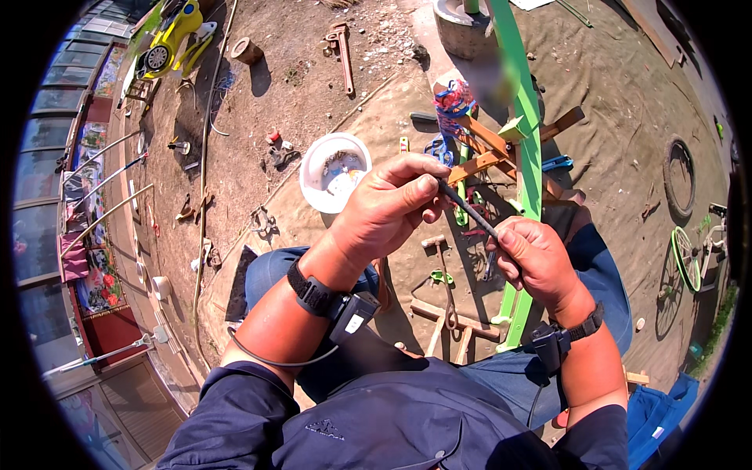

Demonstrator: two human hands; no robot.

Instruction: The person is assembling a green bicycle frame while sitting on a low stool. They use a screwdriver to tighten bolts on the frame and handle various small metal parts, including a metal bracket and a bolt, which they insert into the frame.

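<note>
Two bare hands hold one thin dark rod [470,210], raised above the ground to the left of the green beam [527,102] and slanting down toward it. Left hand [395,202]: positioned left of the beam; thumb and index finger pinch the rod's thicker end, remaining fingers curled. Right hand [540,254]: positioned in front of the beam; thumb and index finger pinch the rod's other end, remaining fingers folded inward. A hammer-like tool [444,274] lies on the ground just left of the beam. Brown wooden slats [478,166] lie beside and across the beam's line. A white basin [308,176] stands farther left of it. Beyond, a pipe wrench [342,59] lies upper left of the beam; a black tyre [680,176] lies well to its right. A yellow toy vehicle [176,35] is farthest, well left of it.
</note>
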